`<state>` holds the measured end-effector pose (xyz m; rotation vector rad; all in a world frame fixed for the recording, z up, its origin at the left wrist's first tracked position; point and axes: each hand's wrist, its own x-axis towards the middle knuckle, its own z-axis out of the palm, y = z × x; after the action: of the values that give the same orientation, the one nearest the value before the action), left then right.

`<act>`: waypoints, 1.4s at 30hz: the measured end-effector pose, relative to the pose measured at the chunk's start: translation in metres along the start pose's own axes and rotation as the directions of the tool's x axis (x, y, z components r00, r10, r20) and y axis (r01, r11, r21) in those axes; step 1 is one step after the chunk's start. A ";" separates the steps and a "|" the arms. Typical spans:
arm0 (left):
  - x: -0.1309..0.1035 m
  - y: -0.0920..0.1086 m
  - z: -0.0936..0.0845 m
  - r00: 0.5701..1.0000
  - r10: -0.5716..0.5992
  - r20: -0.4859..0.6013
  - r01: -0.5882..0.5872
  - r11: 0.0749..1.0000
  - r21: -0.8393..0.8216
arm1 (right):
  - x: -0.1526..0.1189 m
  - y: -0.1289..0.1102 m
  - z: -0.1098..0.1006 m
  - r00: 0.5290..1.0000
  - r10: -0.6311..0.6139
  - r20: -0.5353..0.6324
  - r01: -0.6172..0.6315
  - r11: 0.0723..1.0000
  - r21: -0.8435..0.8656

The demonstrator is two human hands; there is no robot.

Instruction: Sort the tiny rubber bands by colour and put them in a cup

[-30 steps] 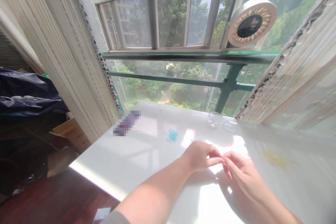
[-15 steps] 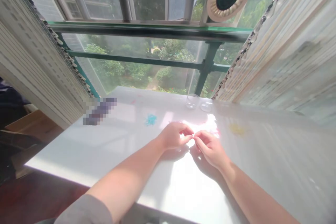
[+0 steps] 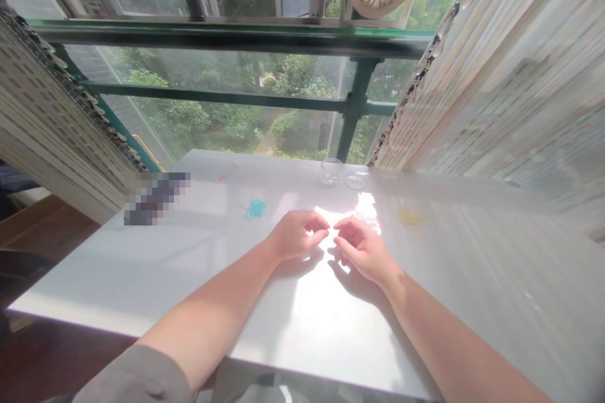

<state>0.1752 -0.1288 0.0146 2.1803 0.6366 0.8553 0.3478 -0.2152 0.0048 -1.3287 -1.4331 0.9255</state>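
Above the sunlit middle of the white table [image 3: 189, 271], my left hand [image 3: 299, 234] is held with curved fingers, thumb and index tip slightly apart. Facing it is my right hand [image 3: 363, 249], its thumb and index also parted. A narrow gap separates the two hands, and I see nothing in either. Just behind them lies a pale, pink-edged crumpled patch [image 3: 367, 211], washed out by glare, so its kind is unclear. A small heap of turquoise strands or bits [image 3: 255, 208] lies to the left, a yellow heap [image 3: 410, 217] to the right.
A clear round container [image 3: 331, 171] and a shallow clear dish [image 3: 356, 181] stand at the back edge. Small pink bits [image 3: 229, 172] lie back left, near a blurred-out dark object [image 3: 158, 198]. Beyond are a green railing [image 3: 227, 36] and curtains [image 3: 472, 94] on both sides.
The fingertips, which met in a pinch, have come apart and the hands now show a gap. The view has shifted, so everything sits further left and slightly higher.
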 end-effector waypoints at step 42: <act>0.000 0.006 -0.001 0.991 0.047 0.123 -0.054 0.997 0.052 | -0.001 -0.008 0.000 0.993 -0.118 0.004 0.117 0.979 -0.167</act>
<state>0.1749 -0.1322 0.0196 2.2877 0.5528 0.7312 0.3452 -0.2171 0.0126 -1.3511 -1.5949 0.7358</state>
